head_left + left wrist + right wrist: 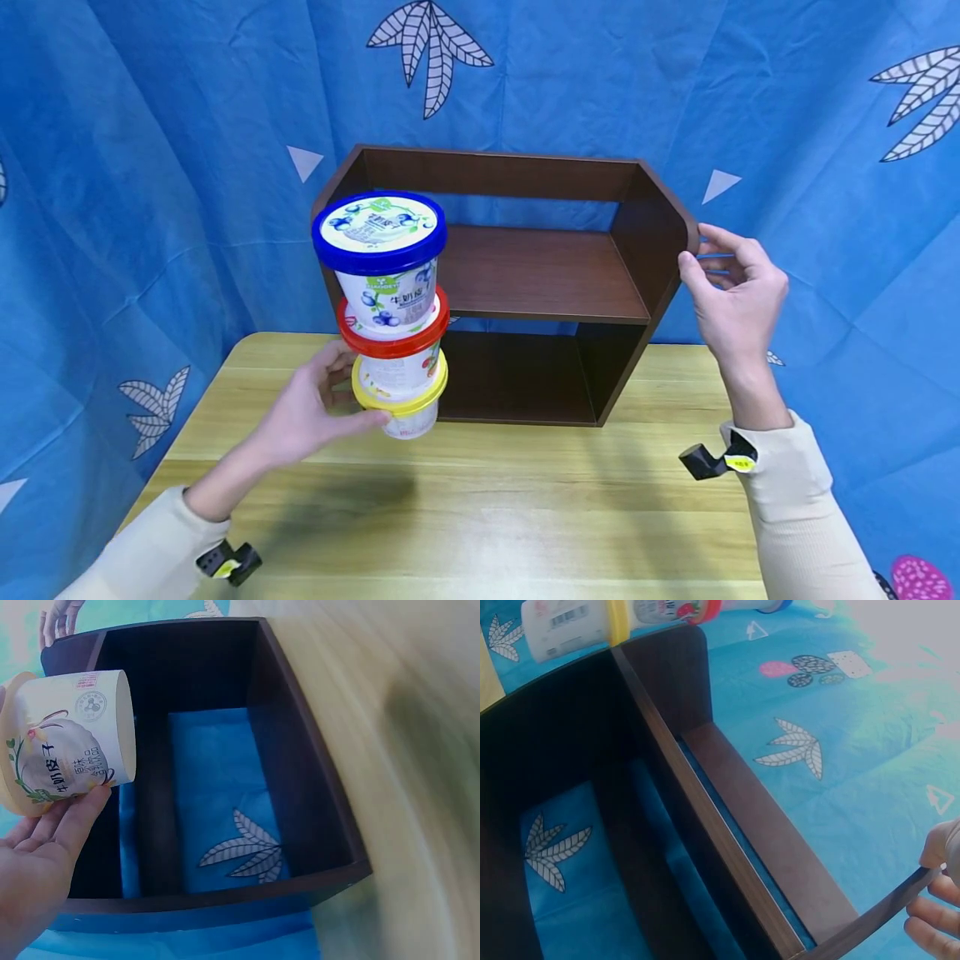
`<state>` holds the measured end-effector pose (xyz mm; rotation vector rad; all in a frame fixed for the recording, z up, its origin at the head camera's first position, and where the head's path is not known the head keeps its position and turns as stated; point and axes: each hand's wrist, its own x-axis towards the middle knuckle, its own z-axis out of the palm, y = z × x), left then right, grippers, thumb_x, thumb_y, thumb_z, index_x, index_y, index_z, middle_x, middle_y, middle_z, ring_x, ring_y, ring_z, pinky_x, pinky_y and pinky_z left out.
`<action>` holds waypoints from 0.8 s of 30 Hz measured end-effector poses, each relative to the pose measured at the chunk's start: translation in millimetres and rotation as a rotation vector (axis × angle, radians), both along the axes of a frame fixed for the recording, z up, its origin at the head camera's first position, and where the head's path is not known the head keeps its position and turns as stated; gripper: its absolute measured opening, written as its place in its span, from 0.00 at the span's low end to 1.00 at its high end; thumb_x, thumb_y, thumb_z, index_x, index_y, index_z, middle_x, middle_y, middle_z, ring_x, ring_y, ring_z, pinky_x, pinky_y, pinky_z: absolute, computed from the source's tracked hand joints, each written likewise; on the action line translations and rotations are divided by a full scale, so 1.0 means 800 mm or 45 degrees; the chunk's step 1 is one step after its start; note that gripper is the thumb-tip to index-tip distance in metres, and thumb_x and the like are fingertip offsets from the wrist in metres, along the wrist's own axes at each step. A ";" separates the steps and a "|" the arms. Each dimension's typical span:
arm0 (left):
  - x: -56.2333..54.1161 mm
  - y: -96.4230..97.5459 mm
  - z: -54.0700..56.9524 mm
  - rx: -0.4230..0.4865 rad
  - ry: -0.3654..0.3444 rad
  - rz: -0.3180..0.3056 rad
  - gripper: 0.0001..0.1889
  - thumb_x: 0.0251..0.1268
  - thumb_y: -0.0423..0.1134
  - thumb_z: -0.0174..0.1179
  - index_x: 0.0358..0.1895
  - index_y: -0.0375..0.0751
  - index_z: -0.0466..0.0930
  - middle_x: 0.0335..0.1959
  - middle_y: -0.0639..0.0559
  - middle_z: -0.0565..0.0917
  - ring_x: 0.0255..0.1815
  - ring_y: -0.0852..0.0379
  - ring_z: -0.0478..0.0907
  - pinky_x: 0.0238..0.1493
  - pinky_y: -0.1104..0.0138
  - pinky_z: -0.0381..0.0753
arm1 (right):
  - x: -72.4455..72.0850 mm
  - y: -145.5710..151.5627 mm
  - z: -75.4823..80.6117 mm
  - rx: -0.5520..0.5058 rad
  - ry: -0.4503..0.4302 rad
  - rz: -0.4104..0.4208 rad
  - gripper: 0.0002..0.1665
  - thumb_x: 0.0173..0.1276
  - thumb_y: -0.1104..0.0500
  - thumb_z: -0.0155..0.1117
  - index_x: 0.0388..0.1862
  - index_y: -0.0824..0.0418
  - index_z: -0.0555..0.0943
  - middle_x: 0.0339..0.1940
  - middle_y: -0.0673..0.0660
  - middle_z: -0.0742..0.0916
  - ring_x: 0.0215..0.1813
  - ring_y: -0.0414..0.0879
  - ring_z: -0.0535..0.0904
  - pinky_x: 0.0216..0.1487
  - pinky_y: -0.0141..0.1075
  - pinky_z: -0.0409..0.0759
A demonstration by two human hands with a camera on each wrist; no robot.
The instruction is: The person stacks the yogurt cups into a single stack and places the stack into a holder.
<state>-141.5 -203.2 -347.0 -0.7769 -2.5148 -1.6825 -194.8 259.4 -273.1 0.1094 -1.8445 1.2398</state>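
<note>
My left hand grips the lowest of three stacked white tubs, the yellow-lidded tub, with thumb in front and fingers behind. On it stands a red-lidded tub, and on top a larger blue-lidded tub with blueberry pictures. The stack is held up in front of the left part of a dark brown two-level shelf. In the left wrist view, fingertips support the lowest tub near its base. My right hand pinches the front edge of the shelf's right side panel between thumb and fingers.
The shelf stands on a light wooden table, against a blue cloth with white leaf prints. Its middle board divides an upper and a lower level. Small black devices are strapped to both sleeves.
</note>
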 end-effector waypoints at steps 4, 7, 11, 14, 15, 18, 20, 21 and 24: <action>-0.006 0.002 0.013 -0.008 0.015 -0.011 0.38 0.58 0.30 0.78 0.70 0.37 0.68 0.63 0.40 0.83 0.56 0.62 0.85 0.52 0.66 0.92 | 0.001 0.000 0.001 0.001 -0.003 -0.001 0.19 0.66 0.64 0.74 0.57 0.60 0.89 0.38 0.35 0.84 0.37 0.27 0.84 0.44 0.16 0.83; -0.009 0.004 0.023 -0.010 0.026 -0.017 0.37 0.58 0.30 0.77 0.69 0.35 0.68 0.63 0.39 0.83 0.56 0.60 0.85 0.52 0.66 0.92 | 0.001 -0.001 0.001 0.005 -0.004 -0.003 0.19 0.66 0.64 0.73 0.57 0.60 0.89 0.38 0.35 0.84 0.37 0.27 0.84 0.44 0.16 0.83; -0.012 0.007 0.035 -0.017 0.020 -0.012 0.37 0.59 0.30 0.77 0.70 0.36 0.67 0.64 0.40 0.82 0.56 0.57 0.85 0.52 0.67 0.91 | 0.001 -0.001 0.001 0.001 -0.003 0.000 0.19 0.66 0.65 0.73 0.57 0.61 0.89 0.38 0.35 0.84 0.37 0.27 0.84 0.44 0.16 0.83; -0.015 0.009 0.042 -0.020 0.012 -0.007 0.38 0.59 0.30 0.77 0.70 0.37 0.67 0.65 0.41 0.82 0.58 0.54 0.84 0.53 0.66 0.91 | 0.001 -0.001 0.001 -0.002 -0.006 0.000 0.19 0.66 0.65 0.73 0.57 0.61 0.89 0.38 0.36 0.84 0.37 0.27 0.84 0.44 0.17 0.83; -0.017 0.010 0.043 -0.023 0.014 -0.005 0.38 0.59 0.30 0.77 0.70 0.37 0.67 0.66 0.41 0.81 0.58 0.53 0.83 0.54 0.65 0.92 | 0.001 -0.002 0.002 -0.002 -0.008 -0.002 0.19 0.66 0.65 0.73 0.57 0.60 0.89 0.38 0.36 0.84 0.37 0.28 0.84 0.44 0.17 0.83; -0.021 0.012 0.048 -0.028 0.032 -0.005 0.38 0.59 0.29 0.77 0.71 0.37 0.67 0.66 0.41 0.81 0.59 0.51 0.83 0.54 0.62 0.92 | 0.002 -0.002 0.002 -0.002 -0.017 -0.005 0.19 0.66 0.64 0.73 0.57 0.60 0.89 0.38 0.36 0.84 0.37 0.28 0.84 0.44 0.16 0.83; -0.023 0.013 0.052 -0.033 0.056 -0.003 0.38 0.58 0.28 0.77 0.71 0.37 0.67 0.66 0.41 0.81 0.59 0.51 0.83 0.54 0.61 0.92 | 0.002 -0.002 0.002 0.004 -0.021 -0.009 0.19 0.67 0.64 0.74 0.57 0.60 0.89 0.38 0.35 0.84 0.37 0.28 0.84 0.44 0.16 0.83; -0.024 0.013 0.054 -0.036 0.072 -0.002 0.38 0.58 0.28 0.77 0.71 0.37 0.67 0.66 0.41 0.81 0.59 0.52 0.83 0.53 0.62 0.92 | 0.002 -0.002 0.003 0.007 -0.023 -0.013 0.19 0.67 0.64 0.74 0.57 0.59 0.89 0.38 0.35 0.84 0.37 0.28 0.84 0.44 0.16 0.83; -0.029 0.016 0.059 -0.028 0.106 -0.012 0.38 0.58 0.26 0.76 0.71 0.36 0.67 0.67 0.40 0.81 0.59 0.57 0.83 0.54 0.62 0.92 | 0.002 -0.002 0.003 0.011 -0.024 -0.017 0.19 0.67 0.64 0.74 0.57 0.60 0.89 0.38 0.35 0.84 0.37 0.27 0.84 0.44 0.16 0.83</action>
